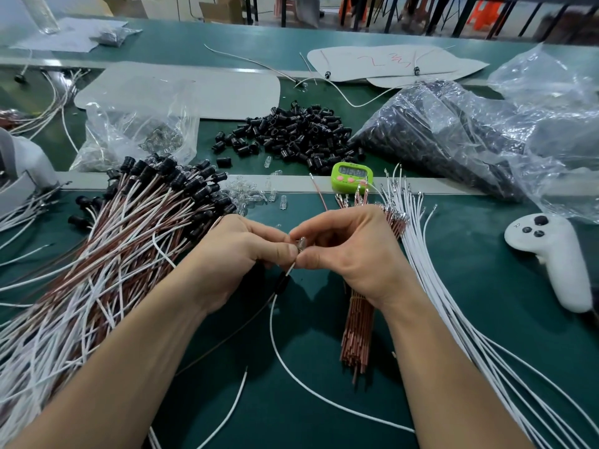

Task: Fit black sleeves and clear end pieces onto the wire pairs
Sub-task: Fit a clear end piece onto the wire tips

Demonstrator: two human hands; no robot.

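The left hand (243, 254) pinches the wire pair (271, 319), whose black sleeve (281, 283) hangs just below this hand's thumb, and the right hand (343, 251) pinches a clear piece (302, 244) against the wire tips between both hands, probably to push it on straight.

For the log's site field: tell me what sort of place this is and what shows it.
Probably a factory hand-assembly bench: a heap of loose black sleeves, a large pile of sleeved wire pairs, and a green timer by the work.
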